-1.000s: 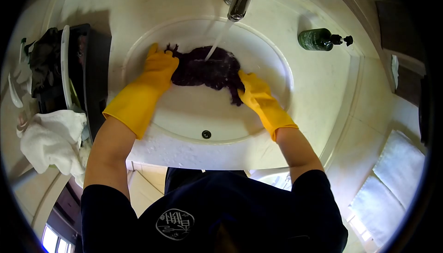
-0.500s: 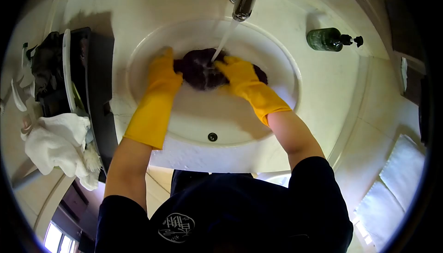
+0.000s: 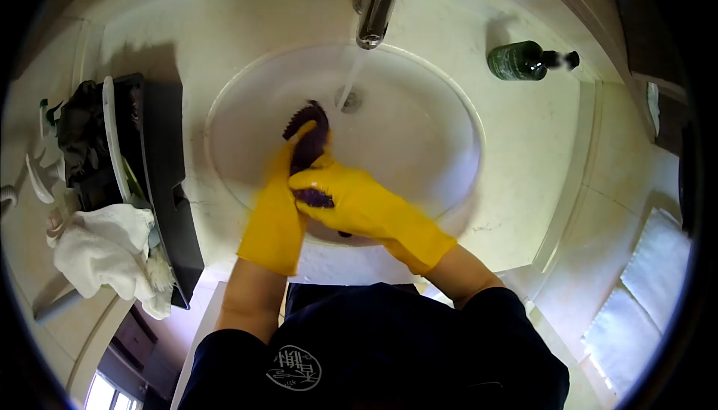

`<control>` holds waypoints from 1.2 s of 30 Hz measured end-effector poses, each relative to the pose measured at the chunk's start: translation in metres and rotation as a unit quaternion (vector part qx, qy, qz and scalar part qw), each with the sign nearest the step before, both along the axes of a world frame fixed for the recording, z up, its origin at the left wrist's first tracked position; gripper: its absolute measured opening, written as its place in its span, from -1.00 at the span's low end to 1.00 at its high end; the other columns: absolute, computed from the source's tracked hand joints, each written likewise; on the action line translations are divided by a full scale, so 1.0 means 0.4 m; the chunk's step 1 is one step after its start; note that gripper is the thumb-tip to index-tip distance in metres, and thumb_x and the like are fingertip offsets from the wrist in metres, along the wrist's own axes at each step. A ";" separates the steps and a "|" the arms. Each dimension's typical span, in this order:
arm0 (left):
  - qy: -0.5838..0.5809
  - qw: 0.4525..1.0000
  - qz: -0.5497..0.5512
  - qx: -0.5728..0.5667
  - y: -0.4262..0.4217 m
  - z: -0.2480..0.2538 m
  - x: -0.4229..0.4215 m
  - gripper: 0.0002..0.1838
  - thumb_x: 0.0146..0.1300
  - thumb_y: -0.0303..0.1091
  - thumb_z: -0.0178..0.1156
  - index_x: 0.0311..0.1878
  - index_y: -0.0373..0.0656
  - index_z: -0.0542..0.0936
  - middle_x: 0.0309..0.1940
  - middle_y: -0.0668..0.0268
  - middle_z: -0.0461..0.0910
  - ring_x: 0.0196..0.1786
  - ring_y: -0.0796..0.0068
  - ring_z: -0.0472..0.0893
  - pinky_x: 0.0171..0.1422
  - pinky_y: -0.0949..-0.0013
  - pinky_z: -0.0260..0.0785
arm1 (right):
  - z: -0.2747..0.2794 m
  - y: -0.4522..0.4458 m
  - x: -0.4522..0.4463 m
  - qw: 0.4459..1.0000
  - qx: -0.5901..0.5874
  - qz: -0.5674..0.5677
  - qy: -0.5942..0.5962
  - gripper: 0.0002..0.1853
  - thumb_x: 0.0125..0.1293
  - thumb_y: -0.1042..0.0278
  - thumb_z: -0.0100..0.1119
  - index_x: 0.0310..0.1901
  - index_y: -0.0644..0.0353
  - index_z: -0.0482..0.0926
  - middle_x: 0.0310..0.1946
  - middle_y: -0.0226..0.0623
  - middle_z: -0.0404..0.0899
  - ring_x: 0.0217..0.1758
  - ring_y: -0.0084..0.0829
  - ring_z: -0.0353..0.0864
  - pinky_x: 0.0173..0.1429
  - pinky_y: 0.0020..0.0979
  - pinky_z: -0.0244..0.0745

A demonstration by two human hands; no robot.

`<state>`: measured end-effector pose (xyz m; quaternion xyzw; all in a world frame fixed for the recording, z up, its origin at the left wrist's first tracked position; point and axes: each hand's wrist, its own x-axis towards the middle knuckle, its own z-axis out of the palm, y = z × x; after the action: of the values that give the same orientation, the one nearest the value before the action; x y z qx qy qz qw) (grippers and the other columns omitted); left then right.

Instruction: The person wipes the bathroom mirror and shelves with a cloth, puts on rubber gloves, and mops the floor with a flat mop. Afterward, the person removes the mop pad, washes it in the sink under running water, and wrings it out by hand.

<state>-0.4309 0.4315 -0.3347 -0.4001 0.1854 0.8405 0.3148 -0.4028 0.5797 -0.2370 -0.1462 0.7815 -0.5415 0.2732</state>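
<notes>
A wet, dark purple cloth [image 3: 310, 144] with a jagged-looking edge is bunched up over the near left part of the white sink [image 3: 419, 178]. Both my hands wear long yellow rubber gloves. My left hand [image 3: 283, 174] is wrapped round the cloth's middle, its thumb lying along the upper part. Just to the right, my right hand [image 3: 329, 185] is closed on the lower part, pressed against the left. Some cloth shows between the right fingers. Water runs from the chrome tap [image 3: 375, 21] into the sink beyond the cloth, beside the drain [image 3: 351, 99].
A green pump bottle [image 3: 516, 60] stands on the counter to the right. At the left, a dark bin [image 3: 161, 148] holds dark cloth and a white-handled item, with a white towel [image 3: 101, 238] draped over it. White folded cloths [image 3: 651, 260] lie at the far right.
The cloth has left the running water and come toward me, gathered into a narrow bunch. My hands have moved together from either side of it. The drain now shows.
</notes>
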 end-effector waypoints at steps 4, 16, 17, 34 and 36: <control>0.106 0.993 0.025 -0.052 0.058 -0.056 0.026 -0.69 0.37 -0.24 0.04 0.07 -0.22 0.48 -0.15 0.16 0.57 -0.05 0.23 0.56 0.16 0.27 0.41 | -0.041 0.034 -0.011 0.981 0.096 -0.163 0.032 -0.74 0.19 0.22 0.24 -0.14 0.16 0.56 -0.15 -0.08 0.56 -0.08 -0.04 0.55 0.01 -0.22 0.47; -0.057 0.968 0.058 -0.237 -0.065 0.034 -0.017 -0.33 0.18 0.02 0.25 0.34 0.14 0.29 0.38 0.02 0.13 0.39 -0.01 0.17 0.31 -0.12 0.25 | -0.328 0.090 -0.144 0.836 0.532 0.020 0.133 -0.46 0.04 0.19 0.30 0.12 0.02 0.46 0.16 -0.20 0.40 0.23 -0.01 0.34 0.24 -0.08 0.33; -0.054 0.971 0.057 -0.227 -0.066 0.031 -0.024 -0.31 0.17 0.03 0.25 0.35 0.14 0.27 0.37 0.02 0.14 0.39 0.00 0.18 0.31 -0.12 0.25 | -0.362 0.079 -0.133 0.882 0.449 0.041 0.136 -0.53 0.08 0.32 0.24 0.09 0.05 0.46 0.17 -0.21 0.39 0.24 -0.05 0.33 0.25 -0.13 0.34; -0.030 0.984 -0.082 0.158 -0.005 0.053 -0.019 -0.70 0.24 -0.02 0.18 -0.22 -0.07 0.56 -0.55 0.28 0.50 -0.53 0.35 0.49 -0.42 0.32 0.37 | 0.022 0.011 -0.005 0.994 -0.077 -0.024 -0.070 -0.63 0.14 0.34 0.26 0.02 0.13 0.58 0.07 -0.06 0.42 0.10 -0.08 0.44 0.21 -0.28 0.34; -0.005 0.998 -0.067 0.013 0.034 0.053 0.003 -0.80 0.24 -0.11 0.19 -0.24 0.00 0.52 -0.54 0.33 0.47 -0.52 0.38 0.48 -0.44 0.35 0.36 | -0.010 0.014 -0.004 0.990 -0.101 -0.023 -0.096 -0.69 0.14 0.25 0.30 -0.10 0.18 0.61 -0.04 -0.12 0.47 -0.02 -0.11 0.49 0.09 -0.26 0.40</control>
<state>-0.4297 0.4452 -0.3134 -0.3864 0.1991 0.8179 0.3770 -0.4043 0.5853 -0.2410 -0.1020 0.6959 -0.6357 0.3181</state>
